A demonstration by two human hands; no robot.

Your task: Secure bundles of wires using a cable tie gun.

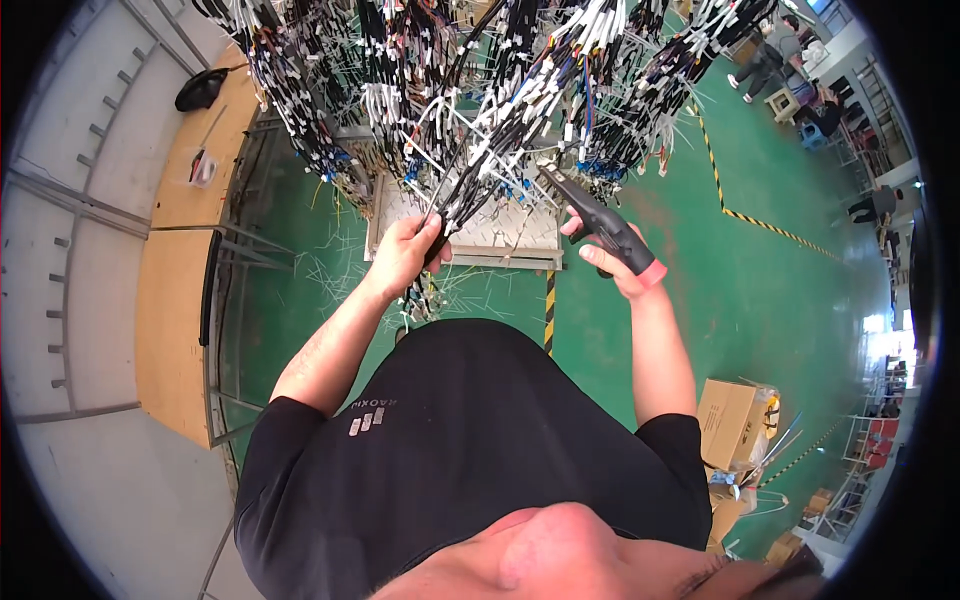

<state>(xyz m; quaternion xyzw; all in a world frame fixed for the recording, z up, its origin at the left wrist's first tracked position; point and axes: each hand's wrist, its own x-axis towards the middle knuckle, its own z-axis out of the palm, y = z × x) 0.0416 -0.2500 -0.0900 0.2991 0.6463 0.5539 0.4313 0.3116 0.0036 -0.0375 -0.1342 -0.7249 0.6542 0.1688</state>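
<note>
My left hand is closed around a bundle of thin black cables with white end pieces. The bundle runs up and to the right into a mass of hanging cables. In my right hand is a black hand-held tool with a narrow nose and a red end. Its nose points up and left, close to the hanging cables and apart from my left hand. Dense hanging wire bundles, black and white with some coloured strands, fill the far side.
Below the cables stands a pale, low platform. Wire scraps litter the green floor. A wooden bench runs along the left. Cardboard boxes sit at lower right. Other people are at the far right.
</note>
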